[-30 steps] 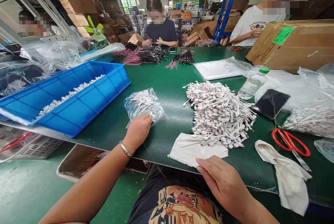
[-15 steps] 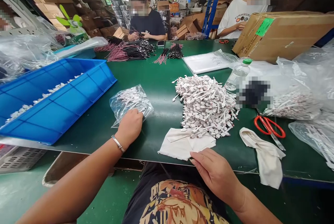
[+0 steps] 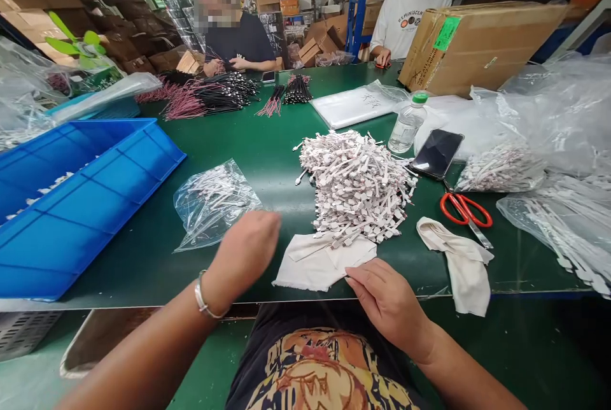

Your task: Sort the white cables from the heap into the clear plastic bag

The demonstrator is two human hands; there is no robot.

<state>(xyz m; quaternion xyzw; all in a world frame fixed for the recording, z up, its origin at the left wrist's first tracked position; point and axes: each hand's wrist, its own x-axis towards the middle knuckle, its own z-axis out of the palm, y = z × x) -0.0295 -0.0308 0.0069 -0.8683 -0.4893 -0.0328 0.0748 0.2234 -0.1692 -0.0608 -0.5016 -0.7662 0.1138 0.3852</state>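
My left hand [image 3: 251, 247] is curled closed above the table's front edge, beside a clear plastic bag [image 3: 217, 197] of thin white pieces. Its fingertips are turned away, so what they hold, if anything, is hidden. With thumb and forefinger together, my right hand [image 3: 389, 302] pinches the near right edge of a white cloth [image 3: 310, 267] lying flat. Behind the cloth, and partly on it, rises a heap of short white cables with connector ends [image 3: 360, 181]. A second, crumpled white cloth [image 3: 461, 270] hangs over the table edge to the right.
Left stands a blue bin [image 3: 95, 206] with white pieces inside. Scissors [image 3: 465, 209], a phone [image 3: 438, 152], a water bottle [image 3: 405, 123] and filled bags [image 3: 558, 225] lie right. Dark and pink cables [image 3: 214, 95] and a carton [image 3: 477, 47] are farther back, near two people.
My left hand has come off the plastic bag and moved right and toward me. My right hand stays at the cloth. The view has shifted to the right.
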